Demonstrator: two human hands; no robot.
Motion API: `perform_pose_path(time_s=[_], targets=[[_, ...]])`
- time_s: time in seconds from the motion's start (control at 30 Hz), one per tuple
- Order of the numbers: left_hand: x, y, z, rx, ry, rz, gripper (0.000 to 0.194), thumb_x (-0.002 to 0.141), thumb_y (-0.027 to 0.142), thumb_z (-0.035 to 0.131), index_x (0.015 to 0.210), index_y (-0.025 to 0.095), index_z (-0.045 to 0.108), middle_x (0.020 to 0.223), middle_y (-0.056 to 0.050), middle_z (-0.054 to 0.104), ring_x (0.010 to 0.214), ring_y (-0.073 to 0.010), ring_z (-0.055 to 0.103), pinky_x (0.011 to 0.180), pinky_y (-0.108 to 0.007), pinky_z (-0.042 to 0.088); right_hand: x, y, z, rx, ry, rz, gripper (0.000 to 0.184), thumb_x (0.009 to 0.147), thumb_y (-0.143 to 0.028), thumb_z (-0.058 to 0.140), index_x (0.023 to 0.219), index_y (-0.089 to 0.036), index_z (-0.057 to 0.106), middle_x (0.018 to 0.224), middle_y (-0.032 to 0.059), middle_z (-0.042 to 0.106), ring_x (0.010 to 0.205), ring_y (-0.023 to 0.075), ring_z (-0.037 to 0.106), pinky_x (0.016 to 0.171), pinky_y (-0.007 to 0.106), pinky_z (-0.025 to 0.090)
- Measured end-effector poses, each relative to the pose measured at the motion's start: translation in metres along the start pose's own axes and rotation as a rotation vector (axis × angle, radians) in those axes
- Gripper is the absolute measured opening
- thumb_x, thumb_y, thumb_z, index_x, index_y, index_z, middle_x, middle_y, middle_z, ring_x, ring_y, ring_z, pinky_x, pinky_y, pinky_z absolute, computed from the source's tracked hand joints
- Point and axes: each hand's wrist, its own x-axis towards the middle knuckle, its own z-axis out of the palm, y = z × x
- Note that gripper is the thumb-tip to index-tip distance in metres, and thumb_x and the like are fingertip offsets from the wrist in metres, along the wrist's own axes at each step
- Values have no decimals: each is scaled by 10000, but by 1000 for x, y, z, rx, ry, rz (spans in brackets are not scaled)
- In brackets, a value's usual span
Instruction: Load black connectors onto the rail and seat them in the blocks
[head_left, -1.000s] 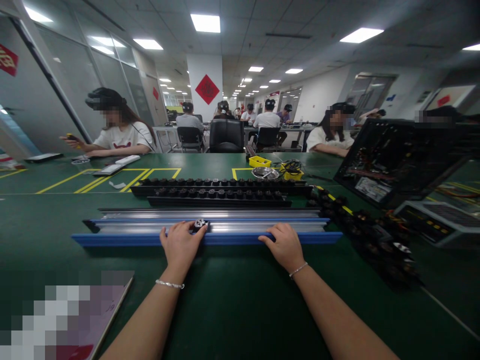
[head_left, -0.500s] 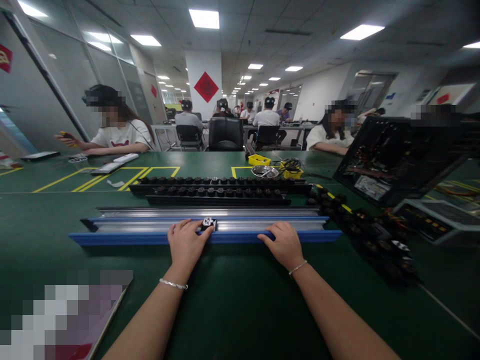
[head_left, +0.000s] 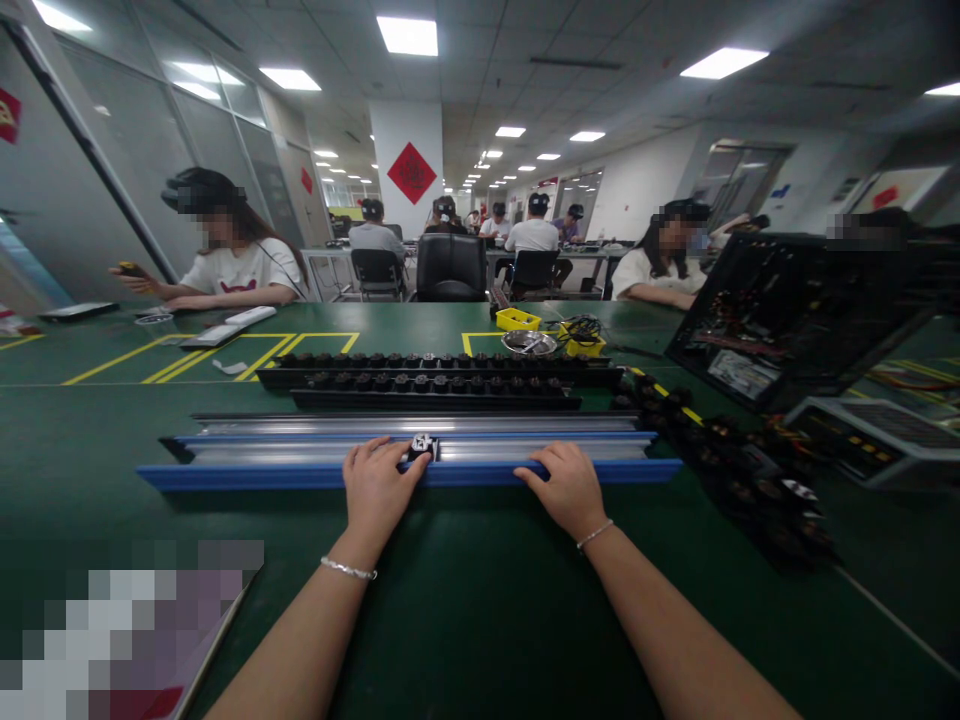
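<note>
A long blue rail with a silver inner channel [head_left: 480, 473] lies crosswise on the green table in front of me. My left hand [head_left: 375, 492] is closed on a small black block with a white-and-black top [head_left: 422, 445], which sits in the channel left of the rail's middle. The block's underside is hidden by the rail's near wall. Further right, my right hand [head_left: 568, 490] grips the same rail, its thumb on the near wall and its fingers reaching over the channel. Just behind lies another silver-and-black rail [head_left: 480, 422].
Two black rails with rows of black knobs [head_left: 435, 398] lie beyond, and more knobbed pieces [head_left: 750, 480] run down the right. An open computer case [head_left: 750, 375], a grey power supply unit [head_left: 885, 440], a yellow bin [head_left: 517, 320] and a metal dish [head_left: 529, 343] stand around. Co-workers sit across the table.
My left hand and the small block have slid slightly to the right along the channel. My right hand stays where it was on the rail.
</note>
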Motion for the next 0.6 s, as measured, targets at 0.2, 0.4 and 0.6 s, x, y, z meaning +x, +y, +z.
perform_pose_path(time_s=[0.2, 0.4, 0.6], targets=[[0, 0, 2, -4, 14, 30, 347, 789, 469, 520, 920, 201, 697, 932, -70, 708, 1044, -261, 542, 928, -422, 334, 0, -1, -1, -4, 0, 1, 332, 807, -510, 527, 850, -208, 659, 861, 50, 628, 856, 199, 503, 742, 318, 342], [1, 1, 2, -37, 1, 10, 318, 773, 451, 544, 890, 199, 698, 938, -84, 696, 1061, -260, 535, 915, -413, 359, 0, -1, -2, 3, -8, 5, 320, 808, -503, 531, 853, -212, 658, 864, 44, 628, 860, 198, 498, 740, 317, 337], [1, 0, 4, -72, 5, -3, 272, 762, 442, 550, 833, 219, 688, 947, -84, 680, 1066, -258, 532, 911, -412, 370, 0, -1, -1, -8, -13, 4, 332, 810, -511, 522, 847, -211, 657, 862, 49, 629, 858, 200, 498, 738, 319, 335]])
